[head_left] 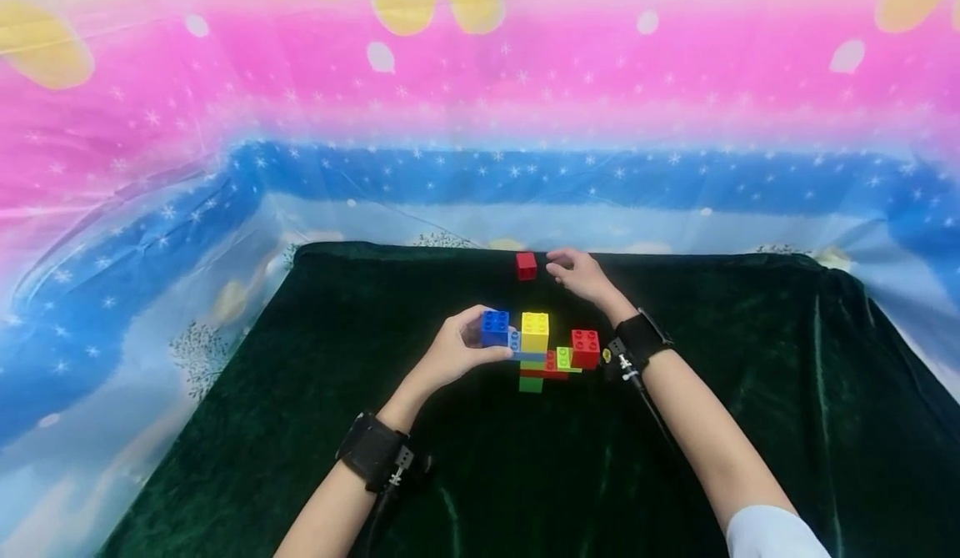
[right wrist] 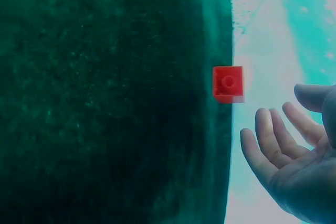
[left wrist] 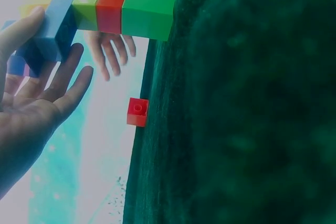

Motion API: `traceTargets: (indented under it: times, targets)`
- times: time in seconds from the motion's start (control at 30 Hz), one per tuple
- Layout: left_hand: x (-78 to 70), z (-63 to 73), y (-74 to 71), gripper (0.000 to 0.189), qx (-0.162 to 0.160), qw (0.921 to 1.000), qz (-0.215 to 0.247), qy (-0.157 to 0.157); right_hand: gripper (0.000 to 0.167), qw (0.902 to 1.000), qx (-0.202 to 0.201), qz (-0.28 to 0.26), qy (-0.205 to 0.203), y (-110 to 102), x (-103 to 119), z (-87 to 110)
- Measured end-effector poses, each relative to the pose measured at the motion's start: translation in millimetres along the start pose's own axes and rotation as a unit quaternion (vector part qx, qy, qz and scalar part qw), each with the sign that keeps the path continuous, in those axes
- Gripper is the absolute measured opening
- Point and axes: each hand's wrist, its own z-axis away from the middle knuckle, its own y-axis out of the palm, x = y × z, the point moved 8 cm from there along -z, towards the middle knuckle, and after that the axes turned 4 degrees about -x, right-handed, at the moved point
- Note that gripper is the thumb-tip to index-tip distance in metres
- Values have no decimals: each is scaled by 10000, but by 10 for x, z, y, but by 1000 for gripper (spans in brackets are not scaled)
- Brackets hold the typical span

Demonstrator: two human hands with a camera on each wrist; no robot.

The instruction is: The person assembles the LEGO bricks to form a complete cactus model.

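My left hand (head_left: 450, 353) grips a built figure of toy building bricks by its blue side, thumb in front and fingers behind. On top of the figure sit a dark blue brick (head_left: 495, 329) and a yellow brick (head_left: 535, 334). A red brick (head_left: 586, 349) stands out at its right end, and a green brick (left wrist: 149, 11) forms its foot. One loose red brick (right wrist: 228, 82) lies near the far edge of the dark green cloth. Just right of it, my right hand (head_left: 582, 276) hovers with fingers loosely bent, apart from the brick and holding nothing.
Dark green velvet cloth (head_left: 300, 458) covers the table. Behind and to the left hangs a pink and blue patterned curtain (head_left: 525, 82). Each wrist wears a black strap (head_left: 373, 451) with a camera mount and cable.
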Motion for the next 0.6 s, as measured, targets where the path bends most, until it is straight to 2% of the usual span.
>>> traceTargets:
  times: [0.3,0.6]
  targets:
    - [-11,-38,17,43,94,9999,-36,107,53,9979,31,588,280,132,-138,-173]
    - [16,-18,-19,41,70,9999,-89,47,58,9962,226,816,191,320,-104,-252]
